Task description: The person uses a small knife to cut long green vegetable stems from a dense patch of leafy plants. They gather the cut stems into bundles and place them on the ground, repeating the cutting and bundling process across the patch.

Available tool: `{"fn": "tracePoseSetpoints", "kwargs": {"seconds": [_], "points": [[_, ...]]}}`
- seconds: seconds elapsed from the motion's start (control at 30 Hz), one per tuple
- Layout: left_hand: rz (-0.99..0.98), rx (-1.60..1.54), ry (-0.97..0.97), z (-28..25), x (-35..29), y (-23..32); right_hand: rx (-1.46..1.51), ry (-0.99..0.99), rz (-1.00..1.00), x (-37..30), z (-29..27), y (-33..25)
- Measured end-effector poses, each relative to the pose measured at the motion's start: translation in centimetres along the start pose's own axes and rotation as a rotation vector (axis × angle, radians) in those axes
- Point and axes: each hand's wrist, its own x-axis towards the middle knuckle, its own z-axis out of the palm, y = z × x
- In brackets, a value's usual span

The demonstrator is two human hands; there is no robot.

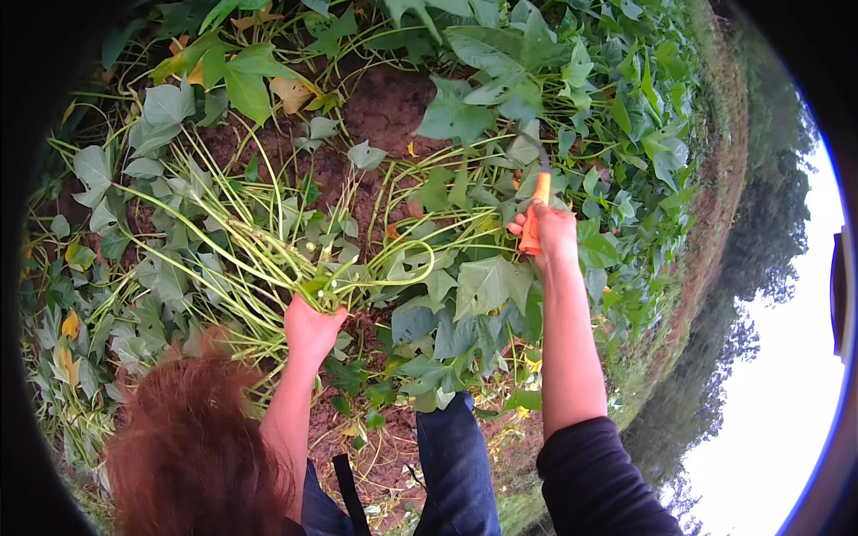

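Observation:
My left hand [311, 332] is closed around a thick bundle of leafy vine stems [255, 234]. The long pale-green stems fan out up and to the left, and their cut-looking ends show near the thumb. In my right hand [558, 234] is a sickle [542, 189], gripped by its orange handle. Its thin dark blade points away from me and is partly hidden among the leaves. Between the hands, more rooted-looking vines [474, 228] run toward the right, with broad green leaves [492, 286] just left of my right wrist.
Reddish-brown soil [389, 107] shows between the plants ahead. Dense green foliage [643, 98] covers the right side, bordered by a grassy strip [715, 223] and dark trees [760, 179]. My jeans-clad leg [454, 464] stands close below the leaves. A dark strap [349, 491] hangs beside it.

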Motion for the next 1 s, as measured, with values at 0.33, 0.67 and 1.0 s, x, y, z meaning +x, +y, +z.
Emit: {"fn": "tracePoseSetpoints", "kwargs": {"seconds": [0.33, 0.67, 1.0], "points": [[-0.003, -0.011, -0.016, 0.7, -0.3, 0.1, -0.649, 0.225, -0.153, 8.1, 4.0, -4.8], [-0.039, 0.051, -0.022, -0.3, -0.5, 0.7, -0.12, -0.017, 0.013, 11.1, 6.0, -4.6], [-0.057, 0.022, -0.006, -0.1, 0.1, -0.2, 0.573, -0.235, 0.163, 0.7, 2.1, 0.1]]}}
